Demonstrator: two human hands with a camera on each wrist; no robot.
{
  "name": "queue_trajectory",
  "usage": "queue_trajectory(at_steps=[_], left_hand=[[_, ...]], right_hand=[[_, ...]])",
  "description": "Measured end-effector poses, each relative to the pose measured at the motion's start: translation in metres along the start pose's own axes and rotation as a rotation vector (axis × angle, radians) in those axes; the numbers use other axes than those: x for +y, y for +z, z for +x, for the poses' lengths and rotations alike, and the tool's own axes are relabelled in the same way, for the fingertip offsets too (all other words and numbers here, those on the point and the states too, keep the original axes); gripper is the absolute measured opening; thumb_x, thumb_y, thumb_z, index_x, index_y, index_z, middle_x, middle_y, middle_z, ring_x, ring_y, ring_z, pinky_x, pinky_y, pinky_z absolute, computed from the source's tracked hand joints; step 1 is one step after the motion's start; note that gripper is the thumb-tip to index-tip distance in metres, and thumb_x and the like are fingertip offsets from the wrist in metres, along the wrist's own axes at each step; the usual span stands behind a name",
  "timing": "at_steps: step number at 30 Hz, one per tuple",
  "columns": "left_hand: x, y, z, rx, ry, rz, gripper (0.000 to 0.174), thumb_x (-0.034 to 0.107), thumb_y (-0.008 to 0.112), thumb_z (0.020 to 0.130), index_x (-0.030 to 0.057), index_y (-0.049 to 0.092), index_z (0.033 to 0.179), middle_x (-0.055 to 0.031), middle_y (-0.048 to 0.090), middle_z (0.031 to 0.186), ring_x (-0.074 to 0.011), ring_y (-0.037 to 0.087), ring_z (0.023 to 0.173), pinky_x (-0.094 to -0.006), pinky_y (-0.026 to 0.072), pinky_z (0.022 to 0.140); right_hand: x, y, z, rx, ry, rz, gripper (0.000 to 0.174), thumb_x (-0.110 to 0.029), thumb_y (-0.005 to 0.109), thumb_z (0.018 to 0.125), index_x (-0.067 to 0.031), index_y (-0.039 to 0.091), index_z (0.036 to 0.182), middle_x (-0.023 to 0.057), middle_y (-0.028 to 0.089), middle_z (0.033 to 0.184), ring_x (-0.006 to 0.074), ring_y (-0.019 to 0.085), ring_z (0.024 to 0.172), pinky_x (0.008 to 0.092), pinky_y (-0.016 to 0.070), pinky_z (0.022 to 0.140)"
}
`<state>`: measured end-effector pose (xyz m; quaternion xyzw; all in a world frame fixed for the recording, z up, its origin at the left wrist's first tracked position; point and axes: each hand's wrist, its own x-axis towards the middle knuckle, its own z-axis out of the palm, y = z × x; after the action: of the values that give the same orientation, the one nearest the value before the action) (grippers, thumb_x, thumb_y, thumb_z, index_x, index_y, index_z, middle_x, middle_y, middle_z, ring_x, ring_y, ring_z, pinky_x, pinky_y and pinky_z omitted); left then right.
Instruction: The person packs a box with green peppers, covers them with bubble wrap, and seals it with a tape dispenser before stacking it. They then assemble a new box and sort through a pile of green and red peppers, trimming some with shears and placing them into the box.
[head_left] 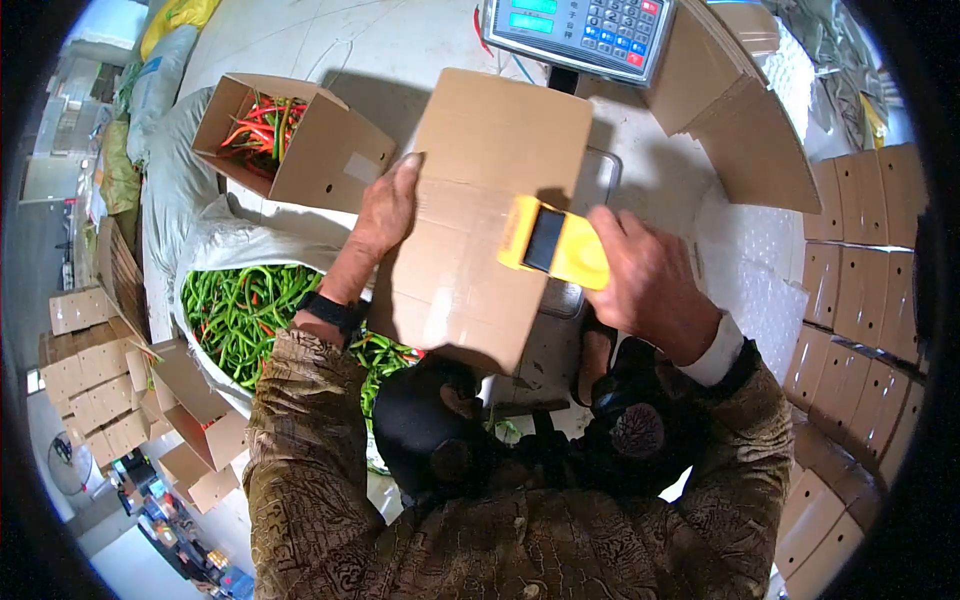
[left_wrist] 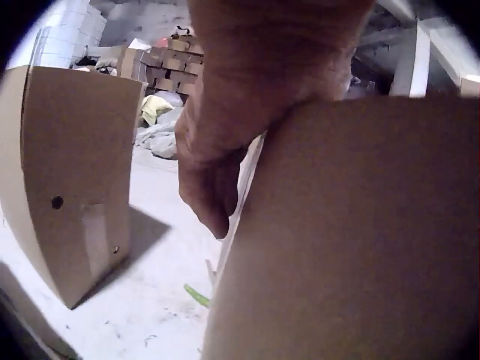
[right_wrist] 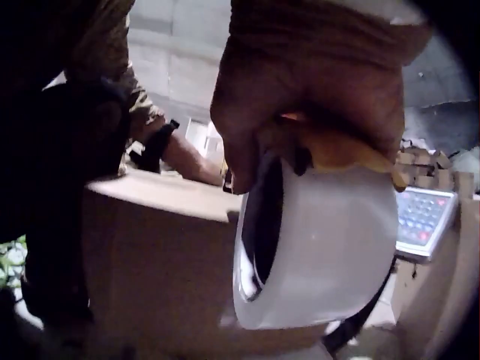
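A closed cardboard box (head_left: 455, 255) stands in front of the person, with clear tape across its top face. The left hand (head_left: 388, 212) grips the box's left edge; in the left wrist view its bent fingers (left_wrist: 214, 199) lie along the side of the box (left_wrist: 360, 225). Held in the right hand (head_left: 650, 280), a yellow tape dispenser (head_left: 582, 252) lies over the right part of the top face. The right wrist view shows the right hand (right_wrist: 311, 97) curled round the dispenser's yellow part (right_wrist: 341, 154), above a wide roll of tape (right_wrist: 337, 240).
An open box (head_left: 335, 150) of red and green peppers stands at the upper left, above a sack of green peppers (head_left: 245, 315). A scale display (head_left: 580, 30) is at the top, beside cardboard flaps (head_left: 740, 130). Stacked boxes (head_left: 865, 290) line the right.
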<state>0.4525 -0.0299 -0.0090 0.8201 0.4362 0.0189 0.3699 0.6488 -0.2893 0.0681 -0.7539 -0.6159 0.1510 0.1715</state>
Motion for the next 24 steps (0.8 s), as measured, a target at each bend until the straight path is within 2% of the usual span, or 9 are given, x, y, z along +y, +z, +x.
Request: queue_trajectory(at_steps=[2,5,8,10,13,17,20,22,24], left_hand=[[-0.032,0.003,0.017,0.038,-0.026,-0.019,0.072,0.06,0.026,0.099,-0.0002,0.058,0.124,-0.0315,0.061,0.113,-0.0465,0.052,0.119,-0.0441,0.0404,0.1],[-0.014,0.002,0.009,0.027,-0.101,0.029,0.074,0.06,0.024,0.099,-0.0007,0.058,0.124,-0.0339,0.061,0.111,-0.0461,0.053,0.117,-0.0441,0.0407,0.099],[-0.021,0.001,0.014,-0.035,-0.039,-0.027,0.074,0.06,0.024,0.1,-0.0002,0.051,0.134,-0.0339,0.057,0.12,-0.037,0.053,0.123,-0.0414,0.0402,0.101],[-0.036,0.002,0.02,-0.008,-0.035,0.004,0.078,0.061,0.024,0.1,-0.0079,0.055,0.12,-0.03,0.065,0.1,-0.0335,0.062,0.102,-0.0419,0.043,0.093],[-0.038,0.005,0.02,0.051,0.006,-0.021,0.077,0.062,0.027,0.1,-0.0109,0.048,0.087,-0.0084,0.045,0.063,-0.0239,0.038,0.067,-0.0418,0.0421,0.075],[-0.044,0.024,0.025,0.328,0.175,-0.114,0.079,0.064,0.029,0.099,-0.0088,0.049,0.076,-0.0082,0.043,0.06,-0.0193,0.041,0.066,-0.0404,0.041,0.068],[-0.056,0.009,0.028,0.021,-0.037,-0.157,0.078,0.064,0.028,0.099,-0.007,0.048,0.073,-0.0075,0.042,0.061,-0.0181,0.04,0.065,-0.0385,0.0402,0.066],[-0.053,0.008,0.028,0.001,-0.073,-0.118,0.078,0.065,0.027,0.098,-0.0064,0.046,0.072,-0.0069,0.04,0.061,-0.018,0.039,0.064,-0.038,0.0394,0.065],[-0.046,0.011,0.025,0.039,-0.061,-0.113,0.078,0.065,0.026,0.098,-0.0062,0.044,0.071,-0.0066,0.038,0.06,-0.0183,0.038,0.064,-0.0383,0.0388,0.064]], right_hand=[[0.028,0.018,-0.025,-0.011,0.103,-0.052,0.054,-0.021,0.076,0.066,-0.005,0.049,0.11,0.0176,0.06,0.086,0.0371,0.064,0.072,0.0475,0.053,0.063],[0.073,0.061,-0.061,0.059,0.135,0.014,0.054,-0.023,0.078,0.067,-0.0046,0.049,0.109,0.0187,0.06,0.091,0.0389,0.063,0.079,0.0468,0.0525,0.067],[0.107,0.098,-0.087,0.112,0.157,0.105,0.055,-0.023,0.079,0.066,-0.0036,0.049,0.109,0.0181,0.059,0.094,0.0398,0.06,0.087,0.0471,0.0506,0.073],[0.129,0.127,-0.1,0.109,0.152,0.143,0.057,-0.022,0.079,0.065,-0.003,0.049,0.11,0.0181,0.058,0.093,0.0407,0.059,0.088,0.0482,0.0495,0.075],[0.164,0.161,-0.124,0.12,0.19,0.134,0.06,-0.022,0.08,0.065,-0.0021,0.05,0.111,0.019,0.058,0.095,0.0416,0.058,0.089,0.0481,0.0488,0.075],[0.192,0.195,-0.143,0.083,0.235,0.076,0.059,-0.023,0.079,0.067,-0.0023,0.049,0.113,0.0191,0.058,0.095,0.0409,0.058,0.089,0.0478,0.0491,0.076],[0.173,0.182,-0.111,0.057,0.207,0.092,0.057,-0.021,0.078,0.068,-0.002,0.049,0.113,0.0196,0.059,0.094,0.0406,0.059,0.088,0.0474,0.0497,0.074],[0.143,0.171,-0.072,-0.203,0.326,0.035,0.054,-0.016,0.076,0.066,0.0003,0.049,0.11,0.0214,0.06,0.095,0.0378,0.061,0.086,0.0461,0.0504,0.073],[0.105,0.15,-0.021,-0.565,0.381,-0.062,0.05,-0.011,0.069,0.071,0.0042,0.05,0.115,0.0215,0.061,0.098,0.0356,0.061,0.089,0.0445,0.0503,0.075]])
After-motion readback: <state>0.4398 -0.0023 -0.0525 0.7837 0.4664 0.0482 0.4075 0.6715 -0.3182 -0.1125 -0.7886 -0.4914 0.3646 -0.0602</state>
